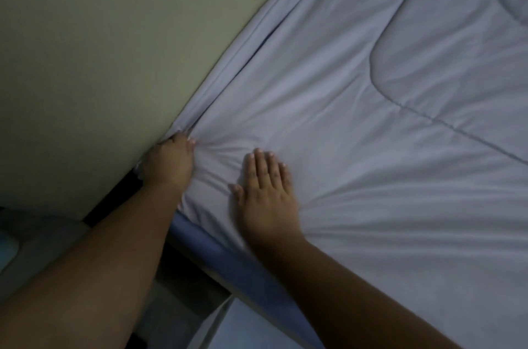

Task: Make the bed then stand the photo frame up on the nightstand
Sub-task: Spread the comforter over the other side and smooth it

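A corner of the pale grey comforter [357,108] is bunched in the clenched left hand [168,164] against the wall [108,42]; the right hand [265,191] is laid flat, released, just beside. The photo frame and nightstand are not shown.

1. Left hand [168,162] fingertips are disappearing into the comforter [357,134] fold at the wall [100,48].
2. Comforter is running off frame right.
3. Lower-left objects are blurring, unidentifiable.
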